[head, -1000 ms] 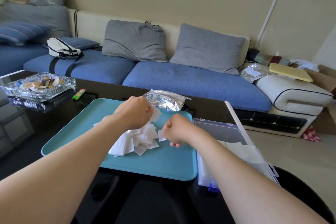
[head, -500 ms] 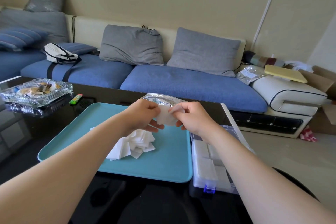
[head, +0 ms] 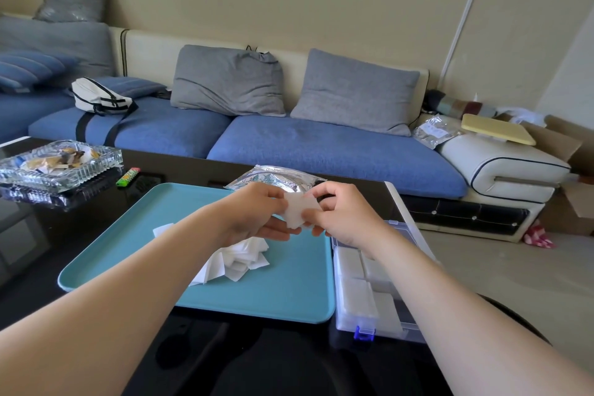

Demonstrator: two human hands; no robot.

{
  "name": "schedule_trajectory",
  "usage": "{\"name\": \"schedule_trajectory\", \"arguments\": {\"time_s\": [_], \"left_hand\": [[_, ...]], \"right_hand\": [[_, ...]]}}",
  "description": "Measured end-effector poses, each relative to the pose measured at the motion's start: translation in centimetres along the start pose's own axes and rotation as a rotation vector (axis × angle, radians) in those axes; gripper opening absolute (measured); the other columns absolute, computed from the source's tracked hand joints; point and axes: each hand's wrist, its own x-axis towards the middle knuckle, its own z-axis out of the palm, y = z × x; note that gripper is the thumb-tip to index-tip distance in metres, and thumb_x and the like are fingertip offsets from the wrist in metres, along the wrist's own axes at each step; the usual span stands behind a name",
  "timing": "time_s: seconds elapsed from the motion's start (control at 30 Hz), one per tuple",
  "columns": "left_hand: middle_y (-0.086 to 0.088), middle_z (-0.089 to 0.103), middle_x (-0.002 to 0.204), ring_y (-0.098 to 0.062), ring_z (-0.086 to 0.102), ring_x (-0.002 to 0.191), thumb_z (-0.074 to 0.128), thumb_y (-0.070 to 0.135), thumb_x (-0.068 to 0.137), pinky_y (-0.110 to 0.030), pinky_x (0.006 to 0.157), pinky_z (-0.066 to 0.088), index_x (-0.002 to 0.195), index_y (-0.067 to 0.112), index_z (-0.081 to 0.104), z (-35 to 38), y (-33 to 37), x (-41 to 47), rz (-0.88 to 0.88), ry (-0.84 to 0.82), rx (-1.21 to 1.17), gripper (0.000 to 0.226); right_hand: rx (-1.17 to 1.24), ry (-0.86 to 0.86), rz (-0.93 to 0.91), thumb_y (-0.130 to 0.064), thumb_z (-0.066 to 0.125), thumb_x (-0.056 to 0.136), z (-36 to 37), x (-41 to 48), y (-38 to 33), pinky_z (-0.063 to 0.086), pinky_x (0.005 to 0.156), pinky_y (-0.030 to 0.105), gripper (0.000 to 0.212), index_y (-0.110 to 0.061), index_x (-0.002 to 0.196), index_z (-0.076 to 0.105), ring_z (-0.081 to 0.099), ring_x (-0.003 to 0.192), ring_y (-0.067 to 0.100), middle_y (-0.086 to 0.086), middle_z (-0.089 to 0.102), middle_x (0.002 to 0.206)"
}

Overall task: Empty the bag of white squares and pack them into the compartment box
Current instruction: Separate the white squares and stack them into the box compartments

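A small stack of white squares (head: 299, 209) is held above the teal tray (head: 289, 286) between my left hand (head: 257, 215) and my right hand (head: 340, 215); both pinch its edges. A loose pile of white squares (head: 238, 259) lies on the tray under my left wrist. The silver foil bag (head: 276, 175) lies at the tray's far edge, partly hidden behind my hands. The clear compartment box (head: 363, 296) stands open right of the tray, with white squares in its compartments; my right forearm covers part of it.
A glass ashtray (head: 58, 164) and a green lighter (head: 128, 177) sit on the black table (head: 263, 360) at the left. A blue sofa (head: 321, 151) with grey cushions runs behind the table. The floor lies beyond the table's right edge.
My hands lifted from the pile and came together above the tray, now both holding a small stack of squares. The view shifted slightly, showing more of the box.
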Motion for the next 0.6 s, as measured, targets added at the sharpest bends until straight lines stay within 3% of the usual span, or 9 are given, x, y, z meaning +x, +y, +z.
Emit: {"name": "schedule_trajectory", "arguments": {"time_s": [0.13,0.23,0.4,0.5,0.6], "left_hand": [[-0.022,0.075,0.116,-0.032,0.078,0.1,0.047,0.007,0.109,-0.047,0.095,0.061,0.124,0.003,0.064,0.09,0.11,-0.1,0.015,0.004,-0.026,0.023],[-0.02,0.076,0.114,-0.031,0.078,0.1,0.046,0.011,0.109,-0.046,0.095,0.061,0.124,0.004,0.065,0.15,0.17,-0.15,0.026,0.012,-0.047,0.025],[-0.019,0.078,0.108,-0.032,0.078,0.098,0.043,0.015,0.111,-0.045,0.091,0.063,0.119,0.002,0.068,0.34,0.48,-0.3,0.027,0.058,-0.098,0.029],[-0.018,0.079,0.105,-0.031,0.079,0.094,0.044,0.016,0.11,-0.047,0.091,0.063,0.117,0.003,0.07,0.34,0.6,-0.43,0.024,0.084,-0.051,0.03],[-0.017,0.078,0.107,-0.029,0.08,0.089,0.042,0.017,0.109,-0.05,0.09,0.063,0.114,0.005,0.071,0.23,0.45,-0.62,0.032,0.102,0.074,0.032]], "right_hand": [[-0.065,0.092,-0.061,-0.015,0.081,0.087,0.25,0.19,0.41,0.061,0.072,0.033,0.028,-0.025,0.11,0.07,0.076,0.069,0.012,0.0,0.078,0.074],[-0.129,0.186,-0.133,-0.021,0.087,0.082,0.5,0.34,0.42,0.058,0.076,0.026,0.027,-0.029,0.106,0.076,0.073,0.076,0.01,-0.003,0.077,0.074],[-0.127,0.304,-0.184,-0.021,0.09,0.072,1.0,0.54,0.07,0.055,0.066,0.016,0.021,-0.025,0.091,0.081,0.07,0.074,0.003,-0.01,0.076,0.079],[-0.125,0.289,-0.194,-0.021,0.088,0.074,1.03,0.51,-0.06,0.052,0.062,0.013,0.013,-0.023,0.084,0.08,0.069,0.073,0.005,-0.011,0.076,0.078],[-0.142,0.226,-0.216,-0.018,0.082,0.081,0.94,0.5,-0.05,0.058,0.069,0.023,0.008,-0.025,0.085,0.08,0.07,0.072,0.005,-0.011,0.076,0.077]]}}
